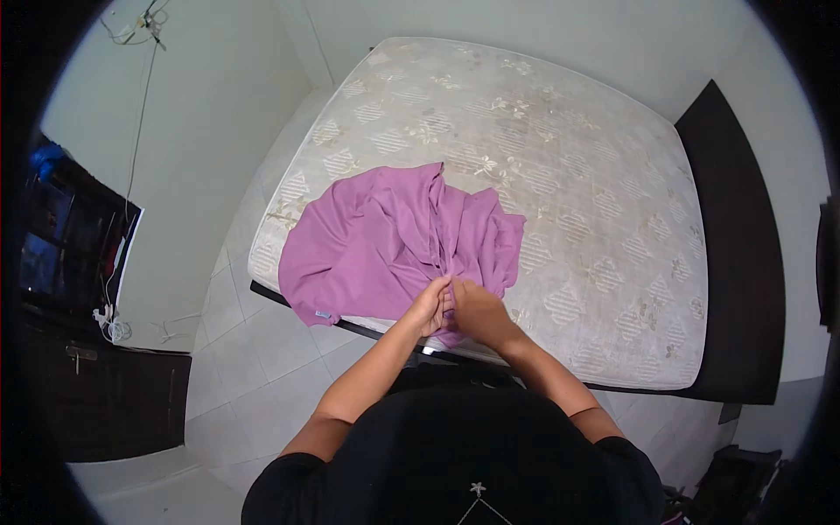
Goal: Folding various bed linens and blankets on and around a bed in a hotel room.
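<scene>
A pink-purple cloth point(367, 243), which looks like a bedsheet, lies bunched on the near left part of a bare mattress point(590, 249). Its folds run together towards its near edge, where my left hand point(431, 306) and my right hand point(481, 314) meet and grip it. Both sets of fingers are closed on the gathered fabric, and the hands touch or nearly touch. A small tag point(323, 315) shows at the cloth's near left corner, which hangs over the mattress edge. Between and below my hands a bit of cloth pokes out; the fingertips are partly hidden.
A dark headboard point(735, 262) stands along the mattress's right side. The dark bed frame point(269, 293) juts out at the near left edge. Pale floor tiles point(262, 354) run along the left. A dark door point(125, 400) and hanging cables point(113, 325) are farther left.
</scene>
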The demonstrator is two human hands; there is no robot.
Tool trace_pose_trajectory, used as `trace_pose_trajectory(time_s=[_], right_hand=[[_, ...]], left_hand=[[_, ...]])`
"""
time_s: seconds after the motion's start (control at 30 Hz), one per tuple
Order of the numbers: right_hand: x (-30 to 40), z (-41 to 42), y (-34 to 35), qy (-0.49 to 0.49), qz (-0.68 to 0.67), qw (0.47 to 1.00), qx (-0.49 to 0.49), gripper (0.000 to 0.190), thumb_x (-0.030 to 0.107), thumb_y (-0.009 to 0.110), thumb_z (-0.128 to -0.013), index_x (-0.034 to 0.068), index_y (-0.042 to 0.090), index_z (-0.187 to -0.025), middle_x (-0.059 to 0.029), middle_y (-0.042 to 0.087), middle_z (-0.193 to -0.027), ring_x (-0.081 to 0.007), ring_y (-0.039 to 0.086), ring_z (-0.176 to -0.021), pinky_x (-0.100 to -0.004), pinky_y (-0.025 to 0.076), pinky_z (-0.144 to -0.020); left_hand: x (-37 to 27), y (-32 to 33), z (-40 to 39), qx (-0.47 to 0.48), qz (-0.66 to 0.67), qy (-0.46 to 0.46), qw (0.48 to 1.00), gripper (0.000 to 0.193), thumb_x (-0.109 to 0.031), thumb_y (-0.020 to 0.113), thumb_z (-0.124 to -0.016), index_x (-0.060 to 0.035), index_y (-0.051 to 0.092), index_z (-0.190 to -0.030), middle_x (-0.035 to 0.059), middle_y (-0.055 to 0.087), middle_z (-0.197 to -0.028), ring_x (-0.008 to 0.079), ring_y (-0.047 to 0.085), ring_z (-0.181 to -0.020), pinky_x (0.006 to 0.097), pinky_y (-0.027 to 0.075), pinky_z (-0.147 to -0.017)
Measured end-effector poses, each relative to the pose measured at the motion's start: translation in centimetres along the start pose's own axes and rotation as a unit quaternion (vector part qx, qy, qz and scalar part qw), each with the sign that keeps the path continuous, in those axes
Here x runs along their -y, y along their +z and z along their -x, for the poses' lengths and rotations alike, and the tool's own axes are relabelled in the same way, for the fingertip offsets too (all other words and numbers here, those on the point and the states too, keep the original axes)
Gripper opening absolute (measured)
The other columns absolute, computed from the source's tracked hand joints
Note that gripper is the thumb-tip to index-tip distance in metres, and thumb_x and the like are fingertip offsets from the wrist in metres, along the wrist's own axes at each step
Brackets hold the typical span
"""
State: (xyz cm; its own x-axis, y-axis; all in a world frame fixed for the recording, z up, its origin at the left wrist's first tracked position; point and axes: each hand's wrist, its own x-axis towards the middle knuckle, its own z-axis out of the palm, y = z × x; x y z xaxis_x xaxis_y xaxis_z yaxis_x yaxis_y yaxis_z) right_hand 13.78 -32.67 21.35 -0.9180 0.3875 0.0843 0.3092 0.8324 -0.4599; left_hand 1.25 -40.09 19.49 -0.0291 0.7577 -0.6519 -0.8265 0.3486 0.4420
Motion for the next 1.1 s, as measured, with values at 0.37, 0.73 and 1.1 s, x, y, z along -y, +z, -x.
trace_pose_trajectory(time_s=[0.37,0.73,1.1], right_hand=[[-6.2,-1.3,-0.9,0.058,-0.02,0.959,-0.277,0.037,0.004,0.06,-0.068,0.006,0.05,-0.104,-0.0137,0.052,-0.094,-0.0355,0.052,-0.092,-0.0436,0.043,-0.079],[-4.1,2.9,5.1,-0.018,-0.132,0.974,0.182,0.043,0.024,0.062,-0.08,-0.003,0.05,-0.112,-0.0266,0.058,-0.091,-0.0406,0.058,-0.086,-0.046,0.046,-0.075],[1.1,-1.2,1.2,0.044,-0.377,0.925,0.009,0.021,0.019,0.058,-0.086,0.004,0.06,-0.1,-0.0102,0.062,-0.081,-0.0195,0.063,-0.076,-0.0289,0.05,-0.067]], left_hand=[[-1.5,5.7,-2.9,-0.021,0.106,0.212,0.971,0.035,-0.034,0.053,-0.091,-0.0072,0.052,-0.113,0.0102,0.062,-0.108,0.0234,0.062,-0.089,0.035,0.05,-0.072],[-2.8,5.1,2.2,-0.092,0.062,0.343,0.933,0.039,-0.031,0.05,-0.093,-0.0027,0.05,-0.121,0.0116,0.06,-0.114,0.0223,0.057,-0.105,0.0338,0.046,-0.09],[3.5,-6.8,22.3,-0.061,-0.23,0.264,0.935,0.042,-0.024,0.052,-0.092,0.0021,0.05,-0.124,0.0088,0.059,-0.117,0.0158,0.055,-0.104,0.0291,0.041,-0.093]])
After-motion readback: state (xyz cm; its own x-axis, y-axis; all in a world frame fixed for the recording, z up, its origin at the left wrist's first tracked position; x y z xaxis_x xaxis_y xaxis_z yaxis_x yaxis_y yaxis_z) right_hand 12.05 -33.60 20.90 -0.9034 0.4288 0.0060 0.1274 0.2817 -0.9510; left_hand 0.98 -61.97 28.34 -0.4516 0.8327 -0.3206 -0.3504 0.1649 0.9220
